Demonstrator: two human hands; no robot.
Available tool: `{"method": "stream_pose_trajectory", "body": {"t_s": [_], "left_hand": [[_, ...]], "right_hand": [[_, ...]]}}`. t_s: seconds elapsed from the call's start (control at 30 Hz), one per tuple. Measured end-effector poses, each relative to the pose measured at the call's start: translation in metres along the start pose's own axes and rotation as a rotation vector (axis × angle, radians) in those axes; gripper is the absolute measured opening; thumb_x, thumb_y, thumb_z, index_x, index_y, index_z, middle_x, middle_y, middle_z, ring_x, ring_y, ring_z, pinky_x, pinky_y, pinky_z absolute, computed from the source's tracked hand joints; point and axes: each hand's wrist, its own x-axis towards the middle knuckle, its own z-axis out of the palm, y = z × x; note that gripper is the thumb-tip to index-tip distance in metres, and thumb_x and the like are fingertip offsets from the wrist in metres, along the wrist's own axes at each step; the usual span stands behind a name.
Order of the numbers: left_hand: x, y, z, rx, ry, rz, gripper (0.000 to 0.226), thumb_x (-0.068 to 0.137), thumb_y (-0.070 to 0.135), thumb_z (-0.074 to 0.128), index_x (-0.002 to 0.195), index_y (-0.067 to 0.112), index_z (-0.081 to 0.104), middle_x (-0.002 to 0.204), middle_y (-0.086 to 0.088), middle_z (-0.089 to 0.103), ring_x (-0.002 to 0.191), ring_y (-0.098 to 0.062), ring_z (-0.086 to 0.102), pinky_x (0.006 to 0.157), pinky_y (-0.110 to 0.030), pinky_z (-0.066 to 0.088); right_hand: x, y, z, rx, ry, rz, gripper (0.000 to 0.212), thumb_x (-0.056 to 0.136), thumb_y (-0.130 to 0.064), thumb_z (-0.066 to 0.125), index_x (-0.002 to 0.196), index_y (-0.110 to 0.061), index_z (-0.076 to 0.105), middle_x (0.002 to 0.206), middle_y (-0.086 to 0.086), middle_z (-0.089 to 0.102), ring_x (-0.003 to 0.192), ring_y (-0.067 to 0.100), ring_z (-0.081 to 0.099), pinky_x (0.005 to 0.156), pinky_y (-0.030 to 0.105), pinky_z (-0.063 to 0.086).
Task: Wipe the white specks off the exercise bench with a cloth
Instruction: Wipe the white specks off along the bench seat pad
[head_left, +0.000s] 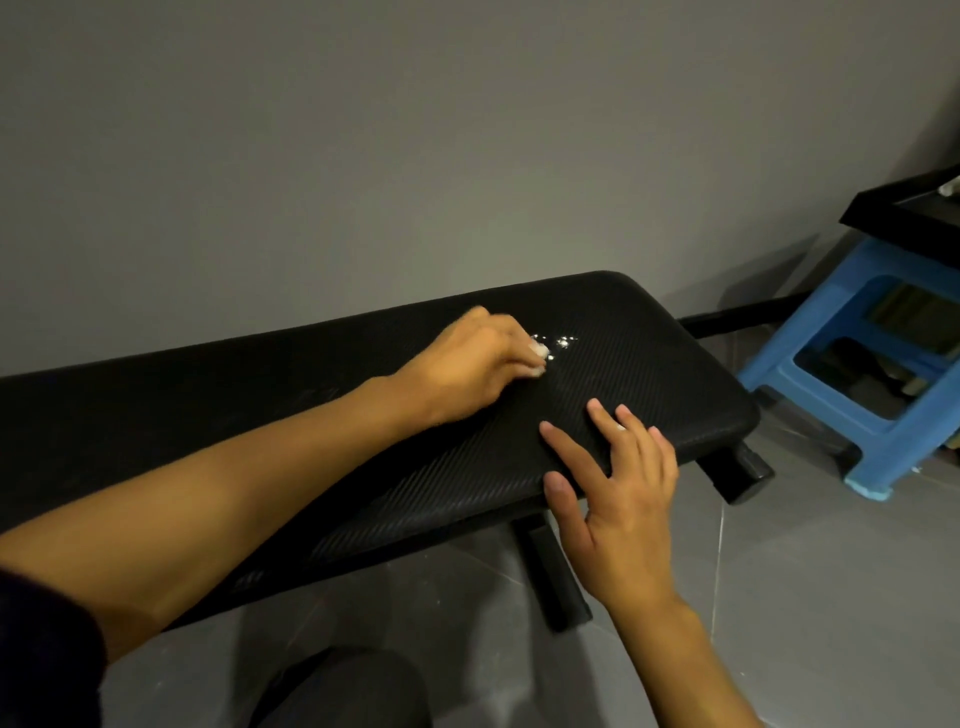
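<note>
The left hand curled round a cloth, which was mostly hidden in the fist with only a white tuft showing. At its 3 o'clock lay white specks on the black surface. The right hand, at 5 o'clock, pressed flat on the near edge, fingers spread.

Both hands are bare: the left hand over the top of the exercise bench, the right hand at the bench's near edge, with a tiny white fleck on one of its fingers. The forearms are bare too. In front of the bench, the left arm ends in a dark, near-black sleeve bunched by the elbow. Below the bench's near edge is a knee in black fabric.
</note>
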Motion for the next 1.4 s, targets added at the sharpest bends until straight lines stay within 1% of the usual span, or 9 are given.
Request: {"method": "stream_pose_trajectory", "body": {"t_s": [0.1, 0.3, 0.47, 0.63, 0.77, 0.87, 1.03, 1.2, 1.4], "left_hand": [[-0.006, 0.004, -0.007, -0.027, -0.095, 0.13, 0.028, 0.099, 0.033, 0.059, 0.125, 0.03, 0.069, 0.129, 0.009, 0.063, 0.099, 0.005, 0.046, 0.087, -0.009, 0.032], [0.024, -0.031, -0.001, 0.073, 0.03, -0.12, 0.026, 0.1, 0.028, 0.058, 0.123, 0.024, 0.071, 0.128, 0.002, 0.065, 0.108, -0.015, 0.054, 0.098, -0.031, 0.045], [0.011, -0.005, -0.003, 0.004, -0.118, 0.142, 0.029, 0.099, 0.028, 0.059, 0.128, 0.029, 0.068, 0.133, 0.007, 0.062, 0.102, -0.008, 0.052, 0.09, -0.02, 0.041], [0.034, -0.028, 0.001, 0.014, 0.007, -0.119, 0.026, 0.099, 0.021, 0.06, 0.123, 0.021, 0.071, 0.131, -0.001, 0.065, 0.119, -0.017, 0.058, 0.108, -0.037, 0.044], [0.027, 0.001, 0.006, -0.009, -0.052, 0.01, 0.027, 0.099, 0.02, 0.06, 0.124, 0.023, 0.07, 0.134, 0.007, 0.06, 0.109, 0.005, 0.045, 0.098, -0.004, 0.027], [0.015, 0.012, 0.005, -0.044, -0.106, 0.135, 0.028, 0.1, 0.021, 0.06, 0.126, 0.024, 0.069, 0.136, 0.005, 0.061, 0.098, 0.012, 0.035, 0.088, 0.002, 0.022], [0.028, -0.013, 0.003, 0.004, -0.011, -0.047, 0.027, 0.099, 0.018, 0.06, 0.124, 0.021, 0.071, 0.135, -0.002, 0.062, 0.12, -0.016, 0.057, 0.106, -0.026, 0.041], [-0.006, 0.019, 0.001, -0.037, -0.104, 0.126, 0.031, 0.101, 0.025, 0.056, 0.13, 0.027, 0.066, 0.137, 0.008, 0.059, 0.109, -0.003, 0.047, 0.093, -0.005, 0.029], [0.011, -0.003, 0.009, 0.04, -0.044, -0.014, 0.031, 0.102, 0.018, 0.053, 0.131, 0.025, 0.065, 0.136, 0.001, 0.059, 0.116, -0.017, 0.052, 0.102, -0.032, 0.042]], "right_hand": [[0.0, 0.001, 0.001, -0.002, 0.008, -0.005, 0.048, 0.103, -0.052, 0.033, 0.134, -0.03, 0.062, 0.147, 0.015, 0.049, 0.143, 0.035, 0.037, 0.122, 0.049, 0.014], [0.001, 0.0, 0.0, 0.006, 0.014, -0.001, 0.047, 0.103, -0.052, 0.034, 0.134, -0.031, 0.063, 0.146, 0.014, 0.049, 0.143, 0.034, 0.037, 0.122, 0.05, 0.015], [0.0, 0.0, 0.002, -0.005, 0.013, 0.001, 0.047, 0.103, -0.052, 0.033, 0.133, -0.03, 0.064, 0.146, 0.014, 0.049, 0.143, 0.034, 0.037, 0.122, 0.049, 0.014], [0.001, 0.0, 0.002, 0.007, 0.028, 0.0, 0.046, 0.103, -0.051, 0.035, 0.132, -0.031, 0.064, 0.144, 0.014, 0.05, 0.141, 0.035, 0.038, 0.121, 0.05, 0.016], [0.001, 0.002, 0.003, 0.0, 0.027, -0.002, 0.046, 0.104, -0.051, 0.034, 0.132, -0.031, 0.065, 0.145, 0.014, 0.05, 0.142, 0.035, 0.038, 0.121, 0.05, 0.016], [0.0, 0.003, 0.004, -0.005, 0.026, -0.006, 0.047, 0.104, -0.051, 0.034, 0.132, -0.03, 0.065, 0.145, 0.014, 0.05, 0.141, 0.036, 0.039, 0.12, 0.053, 0.019], [0.001, 0.001, 0.002, 0.003, 0.02, 0.002, 0.047, 0.103, -0.051, 0.034, 0.132, -0.031, 0.064, 0.145, 0.013, 0.05, 0.142, 0.035, 0.038, 0.121, 0.05, 0.016], [0.0, 0.002, 0.002, 0.006, 0.025, -0.003, 0.048, 0.104, -0.052, 0.032, 0.131, -0.03, 0.065, 0.144, 0.014, 0.051, 0.142, 0.035, 0.038, 0.121, 0.05, 0.015], [0.001, 0.001, 0.003, 0.007, 0.027, 0.0, 0.048, 0.104, -0.052, 0.032, 0.131, -0.03, 0.065, 0.144, 0.014, 0.051, 0.141, 0.036, 0.039, 0.121, 0.051, 0.016]]}}
